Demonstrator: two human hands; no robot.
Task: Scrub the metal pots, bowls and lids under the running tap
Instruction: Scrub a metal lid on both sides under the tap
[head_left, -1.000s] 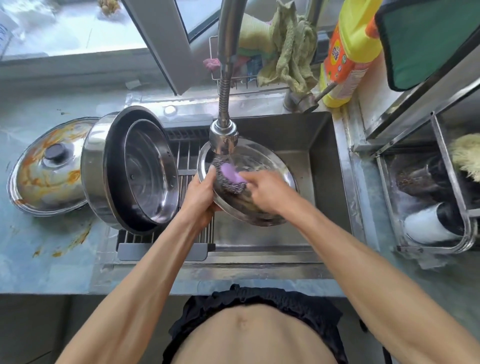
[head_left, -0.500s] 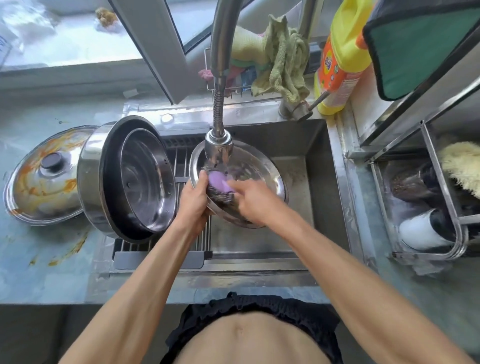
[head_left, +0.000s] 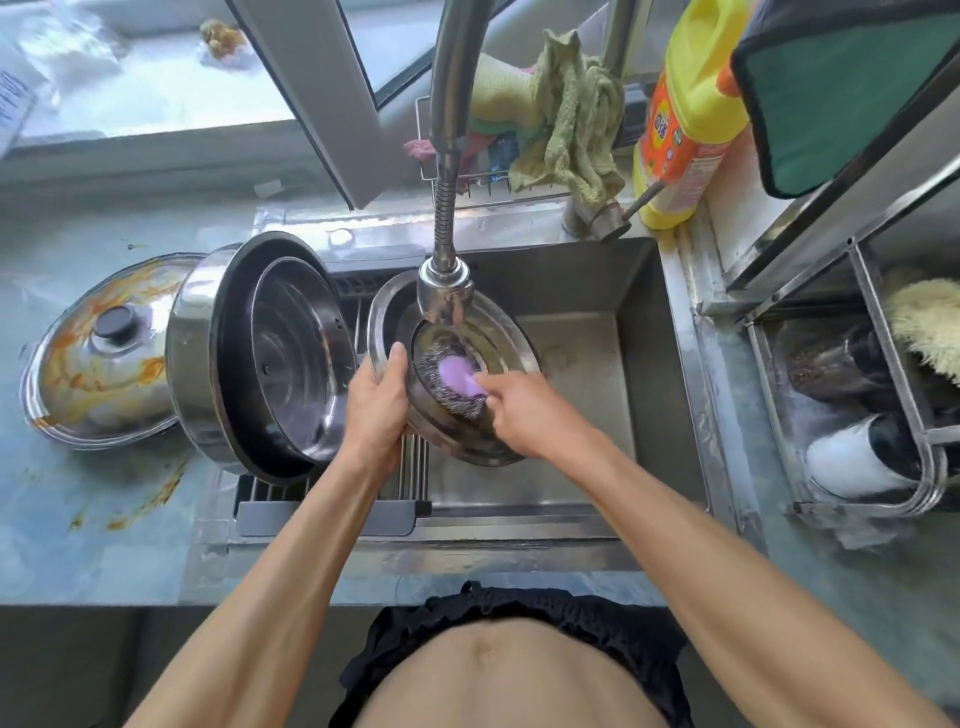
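Observation:
A round metal bowl (head_left: 387, 317) is tilted over the sink under the tap head (head_left: 445, 291). My left hand (head_left: 378, 402) grips its left rim, thumb over the edge. My right hand (head_left: 519, 410) holds a steel wool scrubber with a purple handle (head_left: 452, 376) and presses it inside the bowl. A large metal pot (head_left: 208, 358) with a smaller bowl nested in it (head_left: 296, 358) lies on its side on the drain rack. A greasy metal lid (head_left: 98, 353) with a black knob rests on the counter at the far left.
The sink basin (head_left: 587, 322) extends to the right of the bowl. A yellow detergent bottle (head_left: 685, 109) and green cloths (head_left: 566, 119) stand behind it. A wire rack (head_left: 852, 395) holding cups is on the right. Orange grease stains mark the counter (head_left: 130, 499).
The scrubber has shifted from the bowl's upper left toward its middle. My left hand slid a little lower along the rim. The bowl stays under the tap.

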